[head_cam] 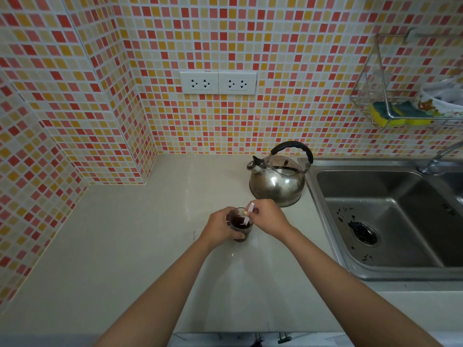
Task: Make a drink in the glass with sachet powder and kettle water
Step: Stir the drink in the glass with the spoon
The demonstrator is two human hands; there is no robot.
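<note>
The right hand (268, 216) pinches a thin white stick (248, 213) that stands tilted in the dark drink. The left hand (220, 227) wraps around the glass (240, 227) on the pale counter (125, 246). The steel kettle (278, 181) stands near, beside the sink (375, 209).

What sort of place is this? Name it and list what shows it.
Most likely a home kitchen. A stainless steel sink is set into the pale stone-like countertop, a shiny steel whistling kettle stands beside it, and a wire wall rack on the orange mosaic tiles holds a yellow-green sponge.
</note>
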